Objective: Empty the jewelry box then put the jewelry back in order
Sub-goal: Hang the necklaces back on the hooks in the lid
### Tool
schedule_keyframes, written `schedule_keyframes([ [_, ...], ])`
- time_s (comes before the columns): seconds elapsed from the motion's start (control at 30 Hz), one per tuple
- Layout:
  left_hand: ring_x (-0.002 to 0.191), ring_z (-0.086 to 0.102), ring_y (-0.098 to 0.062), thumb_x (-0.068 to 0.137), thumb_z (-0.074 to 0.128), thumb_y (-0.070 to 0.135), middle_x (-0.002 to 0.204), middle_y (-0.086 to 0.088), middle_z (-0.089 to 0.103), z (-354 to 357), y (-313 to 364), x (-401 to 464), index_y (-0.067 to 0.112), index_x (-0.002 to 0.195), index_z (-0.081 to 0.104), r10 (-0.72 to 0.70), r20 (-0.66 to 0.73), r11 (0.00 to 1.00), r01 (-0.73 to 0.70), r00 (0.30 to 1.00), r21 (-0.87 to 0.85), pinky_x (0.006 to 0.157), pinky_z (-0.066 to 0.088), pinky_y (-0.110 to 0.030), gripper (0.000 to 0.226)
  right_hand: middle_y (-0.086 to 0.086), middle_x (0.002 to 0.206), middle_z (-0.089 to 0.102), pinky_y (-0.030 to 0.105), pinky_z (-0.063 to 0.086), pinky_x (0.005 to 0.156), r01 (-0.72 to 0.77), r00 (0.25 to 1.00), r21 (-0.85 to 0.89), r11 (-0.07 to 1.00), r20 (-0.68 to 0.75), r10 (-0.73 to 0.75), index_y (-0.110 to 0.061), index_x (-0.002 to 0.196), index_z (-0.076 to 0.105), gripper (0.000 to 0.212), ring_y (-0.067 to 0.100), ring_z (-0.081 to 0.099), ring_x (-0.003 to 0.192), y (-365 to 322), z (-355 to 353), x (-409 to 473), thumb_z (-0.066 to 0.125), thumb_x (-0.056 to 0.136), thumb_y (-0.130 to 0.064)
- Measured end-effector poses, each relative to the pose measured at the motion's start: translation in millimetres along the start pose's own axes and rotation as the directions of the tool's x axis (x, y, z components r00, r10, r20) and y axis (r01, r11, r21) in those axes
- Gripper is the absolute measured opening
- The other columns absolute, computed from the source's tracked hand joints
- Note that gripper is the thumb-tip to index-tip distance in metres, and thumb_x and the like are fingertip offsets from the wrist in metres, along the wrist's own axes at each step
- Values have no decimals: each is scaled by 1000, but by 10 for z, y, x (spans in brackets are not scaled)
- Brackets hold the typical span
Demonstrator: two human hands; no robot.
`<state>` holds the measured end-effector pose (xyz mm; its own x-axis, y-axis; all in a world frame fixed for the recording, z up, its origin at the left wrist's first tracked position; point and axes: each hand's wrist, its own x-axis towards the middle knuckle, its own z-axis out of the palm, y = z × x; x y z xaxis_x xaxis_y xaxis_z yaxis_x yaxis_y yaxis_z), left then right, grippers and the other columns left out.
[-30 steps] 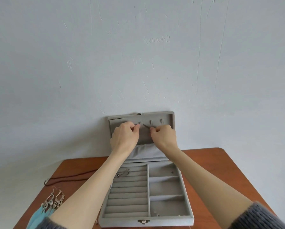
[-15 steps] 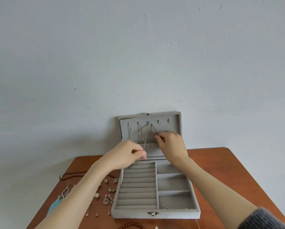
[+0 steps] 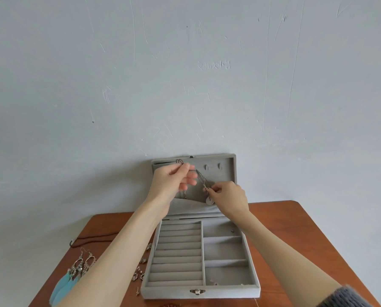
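Observation:
A grey velvet jewelry box [image 3: 200, 292] stands open on the wooden table [image 3: 300, 231], its lid [image 3: 229, 171] upright against the wall. My left hand [image 3: 170, 182] is raised in front of the lid's left side and pinches the top loop of a thin necklace chain [image 3: 201, 177]. My right hand [image 3: 228, 198] pinches the same chain lower down, near a small pale round pendant [image 3: 209, 200] that hangs above the lid's pocket. The box's ring rows and right compartments look nearly empty, with only tiny pieces in them.
Feather earrings [image 3: 74, 273] with blue tips lie at the table's left edge. A dark cord necklace [image 3: 92, 239] lies behind them. Several small earrings and studs [image 3: 140, 271] are scattered left of the box. Brown beads [image 3: 169, 305] peek in at the bottom edge.
My left hand rose from the box's back edge up to the lid's top left, carrying the chain's loop. My right hand dropped slightly and now holds the chain by the pendant.

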<state>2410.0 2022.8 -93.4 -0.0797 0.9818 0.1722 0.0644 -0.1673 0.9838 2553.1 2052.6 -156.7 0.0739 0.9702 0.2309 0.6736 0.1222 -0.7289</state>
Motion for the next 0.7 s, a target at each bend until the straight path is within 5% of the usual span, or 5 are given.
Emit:
schedule_keyframes([
  [0.1, 62, 65, -9, 93, 51, 14, 74, 2, 71, 46, -171, 7, 11, 87, 68, 17, -50, 983, -8, 999, 182, 54, 47, -14, 19, -2, 60, 59, 27, 39, 63, 17, 1000, 28, 999, 7, -17, -20, 61, 59, 33, 23, 56, 70, 14, 11, -12, 53, 90, -35],
  [0.23, 70, 65, -9, 92, 54, 20, 81, 1, 71, 6, -440, -43, 7, 82, 71, 148, 7, 787, -122, 989, 605, 67, 47, -17, 23, -6, 52, 48, 28, 38, 62, 24, 999, 78, 997, 33, -26, -25, 53, 47, 38, 24, 48, 66, 47, 2, -35, 48, 91, -28],
  [0.43, 64, 51, -25, 91, 54, 25, 54, -2, 47, 43, -535, -52, 16, 50, 43, 165, 118, 562, -192, 979, 805, 59, 40, -32, 43, -2, 92, 72, 27, 48, 80, 70, 983, 84, 994, 166, -83, -22, 96, 69, 19, 16, 62, 91, 89, -3, -103, 62, 83, -34],
  [0.53, 81, 58, -35, 90, 57, 29, 64, -15, 54, 87, -540, -51, 18, 47, 38, 127, 83, 502, -136, 988, 854, 73, 49, -39, 48, 0, 94, 72, 25, 48, 78, 59, 988, 25, 998, 143, -62, -21, 95, 71, 17, 18, 63, 93, 51, -17, -52, 62, 84, -31],
  [0.7, 87, 56, -30, 86, 60, 32, 72, -16, 63, 54, -520, -8, 12, 55, 54, 138, -1, 458, -63, 990, 887, 68, 46, -35, 38, 2, 86, 70, 30, 49, 73, 14, 999, -78, 997, 39, -11, -23, 84, 68, 12, 23, 62, 86, -19, 51, -9, 63, 82, -34],
])
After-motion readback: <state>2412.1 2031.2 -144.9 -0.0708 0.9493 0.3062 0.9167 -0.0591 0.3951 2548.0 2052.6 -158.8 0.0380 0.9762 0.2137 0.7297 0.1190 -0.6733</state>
